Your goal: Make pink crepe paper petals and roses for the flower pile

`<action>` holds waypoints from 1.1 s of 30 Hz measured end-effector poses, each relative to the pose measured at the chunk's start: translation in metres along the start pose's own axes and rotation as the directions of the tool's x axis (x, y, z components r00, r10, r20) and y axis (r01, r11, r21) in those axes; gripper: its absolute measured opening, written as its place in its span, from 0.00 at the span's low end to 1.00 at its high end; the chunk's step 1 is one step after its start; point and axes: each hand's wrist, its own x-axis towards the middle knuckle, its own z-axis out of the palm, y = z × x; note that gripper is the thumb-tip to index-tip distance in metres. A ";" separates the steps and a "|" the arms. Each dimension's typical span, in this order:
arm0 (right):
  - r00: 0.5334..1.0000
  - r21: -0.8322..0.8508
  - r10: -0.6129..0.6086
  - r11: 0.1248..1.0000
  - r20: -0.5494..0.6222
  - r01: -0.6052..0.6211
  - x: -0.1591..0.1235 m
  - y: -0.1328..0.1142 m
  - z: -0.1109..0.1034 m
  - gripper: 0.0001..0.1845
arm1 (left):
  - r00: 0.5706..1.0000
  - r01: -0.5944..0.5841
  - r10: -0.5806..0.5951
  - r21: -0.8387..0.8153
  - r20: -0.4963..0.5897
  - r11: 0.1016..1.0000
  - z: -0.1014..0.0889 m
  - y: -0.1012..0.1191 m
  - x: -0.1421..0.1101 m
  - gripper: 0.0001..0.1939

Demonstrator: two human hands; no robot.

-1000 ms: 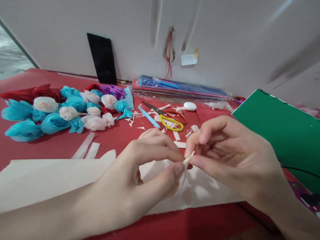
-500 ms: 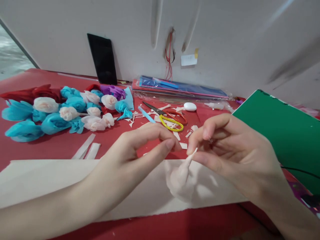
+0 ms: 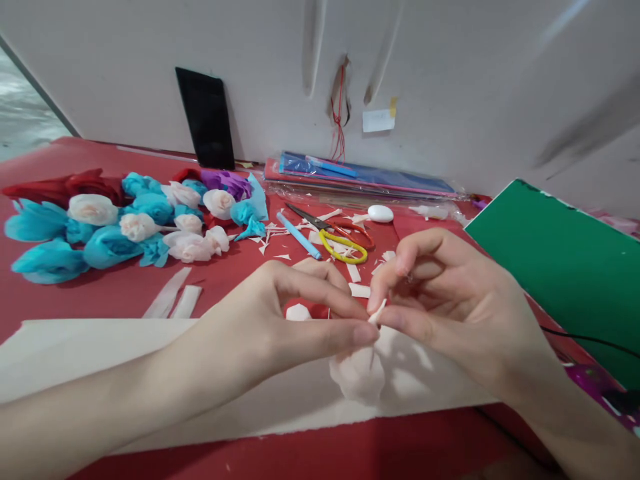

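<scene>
A pale pink crepe paper flower [image 3: 357,375] hangs head down between my hands, its twisted stem end pointing up. My left hand [image 3: 305,313] pinches the stem between thumb and index finger. Just to the right, my right hand [image 3: 440,293] also grips the twisted tip with thumb and forefinger, its other fingers curled. Beneath them lies a long cream paper strip [image 3: 240,400]. My left fingers cover part of the stem.
Scissors [image 3: 343,247], a light blue pen [image 3: 299,235] and paper scraps lie beyond my hands. Finished paper flowers [image 3: 113,247] fill the left. A green board [image 3: 565,267] leans at right; a white oval object [image 3: 380,213] sits near packaged paper sheets [image 3: 370,177]. A black tablet [image 3: 205,120] stands against the wall.
My left hand has moved right and down and closed on the flower's stem. My right hand keeps its pinch, shifted slightly left.
</scene>
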 end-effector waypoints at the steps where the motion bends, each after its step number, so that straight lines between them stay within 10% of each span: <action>1: 1.000 0.006 0.007 1.000 -0.003 -0.007 0.000 0.000 0.001 0.13 | 1.000 -0.003 0.002 0.012 0.006 1.000 0.000 0.001 0.000 0.06; 19: 1.000 0.007 -0.003 1.000 0.000 0.003 0.001 -0.003 -0.002 0.10 | 0.988 -0.050 0.060 0.079 -0.140 0.996 0.000 -0.011 -0.002 0.11; 33: 0.990 -0.136 -0.007 0.991 -0.142 -0.012 0.006 -0.002 0.000 0.09 | 0.997 -0.055 0.057 0.036 -0.053 0.998 0.001 0.002 0.002 0.14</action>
